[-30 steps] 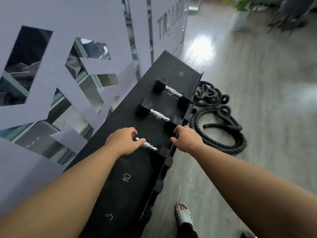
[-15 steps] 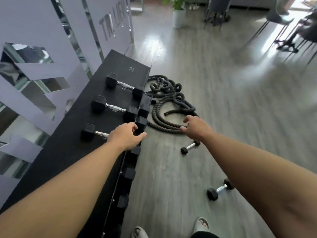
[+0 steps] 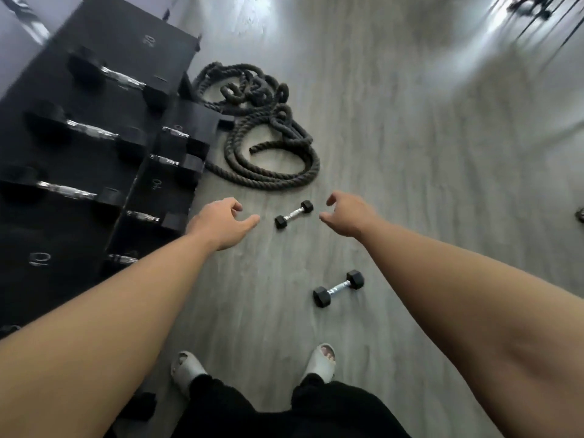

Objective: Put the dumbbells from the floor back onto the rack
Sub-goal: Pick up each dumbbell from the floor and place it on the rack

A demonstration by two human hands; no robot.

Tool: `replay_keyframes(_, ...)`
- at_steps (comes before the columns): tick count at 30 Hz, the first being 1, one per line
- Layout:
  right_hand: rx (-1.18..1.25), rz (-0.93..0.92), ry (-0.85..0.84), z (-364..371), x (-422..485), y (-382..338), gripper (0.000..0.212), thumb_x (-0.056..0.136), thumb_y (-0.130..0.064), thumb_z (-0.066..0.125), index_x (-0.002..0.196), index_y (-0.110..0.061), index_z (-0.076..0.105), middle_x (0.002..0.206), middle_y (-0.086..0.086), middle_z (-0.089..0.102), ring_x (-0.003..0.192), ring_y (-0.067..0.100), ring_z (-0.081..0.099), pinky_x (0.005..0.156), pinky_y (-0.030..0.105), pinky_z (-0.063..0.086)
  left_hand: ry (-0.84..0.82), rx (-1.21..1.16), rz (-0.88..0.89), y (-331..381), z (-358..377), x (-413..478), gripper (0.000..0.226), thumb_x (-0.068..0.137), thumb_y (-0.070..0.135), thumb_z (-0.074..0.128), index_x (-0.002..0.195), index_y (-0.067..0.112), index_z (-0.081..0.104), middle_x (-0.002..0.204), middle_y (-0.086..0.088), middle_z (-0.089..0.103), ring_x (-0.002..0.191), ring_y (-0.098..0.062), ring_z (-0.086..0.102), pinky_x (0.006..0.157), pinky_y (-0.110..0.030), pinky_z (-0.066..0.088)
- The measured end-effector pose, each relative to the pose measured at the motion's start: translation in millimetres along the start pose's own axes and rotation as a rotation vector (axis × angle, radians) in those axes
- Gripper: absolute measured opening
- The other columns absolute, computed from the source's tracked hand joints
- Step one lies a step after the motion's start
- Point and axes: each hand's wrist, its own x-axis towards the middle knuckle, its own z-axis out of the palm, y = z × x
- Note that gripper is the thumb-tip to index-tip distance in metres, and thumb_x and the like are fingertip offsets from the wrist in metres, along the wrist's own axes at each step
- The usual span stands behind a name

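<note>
Two small black hex dumbbells with chrome handles lie on the grey wood floor: the farther dumbbell [image 3: 294, 214] sits between my two hands, the nearer dumbbell [image 3: 338, 288] lies closer to my feet on the right. My left hand [image 3: 222, 223] hovers open just left of the farther one, and my right hand [image 3: 347, 214] hovers open just right of it; neither touches it. The black rack [image 3: 38, 267] fills the left side, with three dumbbells on its top shelf and several more on the lower shelf.
A coiled black battle rope [image 3: 265, 128] lies on the floor beyond the dumbbells, beside the rack's far end. My feet in pale slides [image 3: 322, 361] stand at the bottom. Chair legs show at the top right, blurred.
Both hands left the rack's top shelf, where the left hand released a dumbbell, and swung right and down over the floor. My view turned from the rack to the floor dumbbells.
</note>
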Motion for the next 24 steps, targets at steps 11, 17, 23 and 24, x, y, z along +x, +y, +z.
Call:
replay_keyframes(11, 0.001, 0.135, -0.178, 29, 28, 115, 0.049, 0.092, -0.039, 0.059, 0.136, -0.018, 0.056, 0.104, 0.002, 0.068, 0.1, 0.025, 0.065, 0.077, 0.035, 0.05, -0.141, -0.113, -0.113, 59, 127, 19, 0.064, 0.077, 0.073, 0.062, 0.123, 0.029, 0.062, 0.125, 0.005, 0.067, 0.114, -0.02, 0.062, 0.096, -0.038, 0.049)
replay_keyframes(17, 0.027, 0.229, -0.196, 50, 55, 165, 0.049, 0.091, -0.036, 0.061, 0.135, -0.016, 0.058, 0.124, 0.01, 0.068, 0.101, 0.027, 0.063, 0.082, 0.035, 0.051, -0.253, -0.172, -0.228, 54, 179, 50, 0.067, 0.079, 0.071, 0.063, 0.128, 0.025, 0.06, 0.129, 0.0, 0.065, 0.117, -0.022, 0.061, 0.099, -0.041, 0.049)
replay_keyframes(23, 0.025, 0.293, -0.252, 111, 114, 230, 0.048, 0.091, -0.038, 0.064, 0.133, -0.014, 0.06, 0.122, 0.011, 0.069, 0.09, 0.026, 0.061, 0.079, 0.035, 0.051, -0.285, -0.282, -0.348, 41, 270, 79, 0.065, 0.079, 0.07, 0.065, 0.126, 0.025, 0.06, 0.131, 0.0, 0.065, 0.116, -0.021, 0.061, 0.09, -0.033, 0.045)
replay_keyframes(24, 0.026, 0.3, -0.265, 125, 126, 242, 0.049, 0.092, -0.039, 0.064, 0.134, -0.014, 0.06, 0.125, 0.012, 0.068, 0.098, 0.028, 0.064, 0.084, 0.037, 0.053, -0.286, -0.3, -0.373, 37, 288, 85, 0.065, 0.079, 0.07, 0.065, 0.126, 0.025, 0.059, 0.131, 0.0, 0.064, 0.116, -0.021, 0.061, 0.089, -0.033, 0.044)
